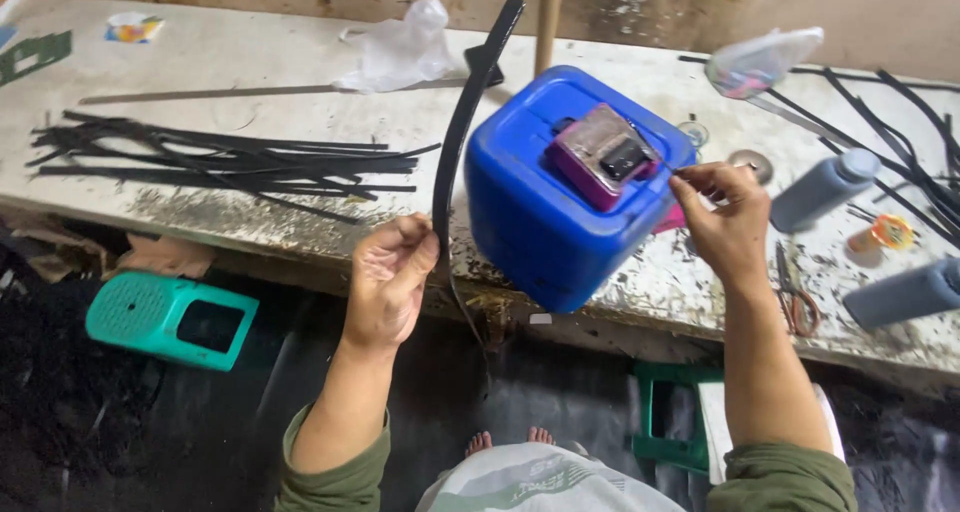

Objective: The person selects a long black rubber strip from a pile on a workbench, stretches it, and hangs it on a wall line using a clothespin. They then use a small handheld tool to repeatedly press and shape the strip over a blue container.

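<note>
- Left of the left hand [388, 277]: a bundle of black strips [230, 162] on the workbench [250, 47].
- Left hand: closed around a curved black rubber strip [462, 122], held upright.
- Between the hands: blue jerrycan [545, 207] with a purple block [600, 154] on top.
- Right hand [722, 217]: fingertips pinched together beside the block; contents too small to tell.

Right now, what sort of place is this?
Probably a small, rough workshop: a stained, worn workbench holds a pile of black strips, scissors and grey bottles, and the left hand holds one long black strip.
</note>
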